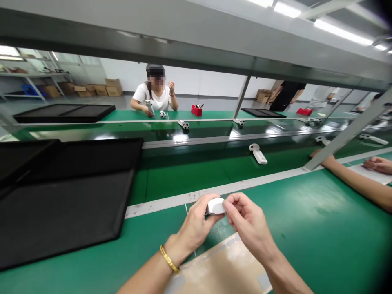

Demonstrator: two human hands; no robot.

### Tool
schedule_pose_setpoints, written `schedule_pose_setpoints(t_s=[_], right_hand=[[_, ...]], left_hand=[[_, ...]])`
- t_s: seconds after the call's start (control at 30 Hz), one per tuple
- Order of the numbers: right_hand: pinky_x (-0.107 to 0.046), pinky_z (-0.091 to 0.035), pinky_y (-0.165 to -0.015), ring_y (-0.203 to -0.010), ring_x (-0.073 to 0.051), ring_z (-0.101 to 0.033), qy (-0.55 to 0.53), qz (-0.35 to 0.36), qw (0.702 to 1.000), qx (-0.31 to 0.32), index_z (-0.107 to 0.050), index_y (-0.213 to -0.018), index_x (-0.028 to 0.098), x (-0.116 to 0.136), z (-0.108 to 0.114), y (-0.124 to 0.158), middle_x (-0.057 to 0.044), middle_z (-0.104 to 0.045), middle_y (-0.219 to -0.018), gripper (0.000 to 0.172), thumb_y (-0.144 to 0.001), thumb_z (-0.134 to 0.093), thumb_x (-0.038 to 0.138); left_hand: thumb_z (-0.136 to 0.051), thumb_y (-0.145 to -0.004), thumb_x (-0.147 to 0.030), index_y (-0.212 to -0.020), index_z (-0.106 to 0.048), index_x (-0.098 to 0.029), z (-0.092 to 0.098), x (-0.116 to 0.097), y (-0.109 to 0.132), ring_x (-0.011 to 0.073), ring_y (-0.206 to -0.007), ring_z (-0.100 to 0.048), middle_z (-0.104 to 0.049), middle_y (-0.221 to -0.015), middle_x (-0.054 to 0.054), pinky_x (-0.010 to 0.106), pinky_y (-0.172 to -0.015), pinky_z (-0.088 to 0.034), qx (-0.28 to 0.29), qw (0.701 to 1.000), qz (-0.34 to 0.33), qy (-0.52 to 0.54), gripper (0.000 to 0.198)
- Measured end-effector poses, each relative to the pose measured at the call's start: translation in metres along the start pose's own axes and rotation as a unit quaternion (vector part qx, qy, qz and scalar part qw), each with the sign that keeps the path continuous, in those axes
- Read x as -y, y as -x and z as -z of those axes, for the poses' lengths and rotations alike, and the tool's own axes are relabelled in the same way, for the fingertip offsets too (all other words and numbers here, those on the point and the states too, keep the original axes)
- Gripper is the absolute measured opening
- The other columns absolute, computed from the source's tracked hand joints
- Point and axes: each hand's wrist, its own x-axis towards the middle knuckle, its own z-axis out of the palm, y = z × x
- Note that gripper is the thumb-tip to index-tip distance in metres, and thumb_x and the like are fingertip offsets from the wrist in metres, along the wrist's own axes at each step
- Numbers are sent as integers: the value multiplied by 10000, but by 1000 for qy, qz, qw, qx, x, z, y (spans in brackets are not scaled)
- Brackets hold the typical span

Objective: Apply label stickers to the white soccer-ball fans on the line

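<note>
A small white part point(216, 206) is pinched at the fingertips of both hands. The left hand point(196, 226) closes its grip from one side and the right hand point(248, 220) from the other, just above the green bench point(306, 228). Below the part lies a beige sheet point(220, 269), left of it a black tray point(61, 208), and beyond it a conveyor belt point(199, 171) carrying a white device point(259, 155). With so light a fingertip hold, a twist could let the part slip and bounce toward the belt.
</note>
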Motion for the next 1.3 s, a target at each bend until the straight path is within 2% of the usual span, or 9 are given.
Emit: schedule_pose_setpoints(t_s=[0.43,0.7,1.3], right_hand=[[-234,-335,-475,-528,-114,-433,74,26,997,-5,-533,-789,200,3,3,5,37,-471,-612,263,-896,-541,440],[-221,-326,-463,-515,-103,-416,79,18,997,-8,-536,-785,205,0,4,6,48,-467,-595,256,-894,-546,436],[-213,-329,-461,-509,-98,-411,74,8,997,-12,-539,-789,204,0,4,6,53,-465,-581,264,-887,-555,449]], left_hand=[[-599,-901,-303,-1179,-497,-225,-7,1,4,200,-1049,-583,-610,-1148,60,325,-909,-474,-7,999,-43,-23,307],[-619,-890,-284,-1215,-482,-228,-8,3,5,179,-1080,-570,-600,-1180,45,301,-933,-465,-16,997,-61,-36,358],[-614,-892,-291,-1188,-511,-201,-8,1,4,186,-1063,-585,-616,-1149,61,310,-928,-476,-21,997,-65,-28,326]])
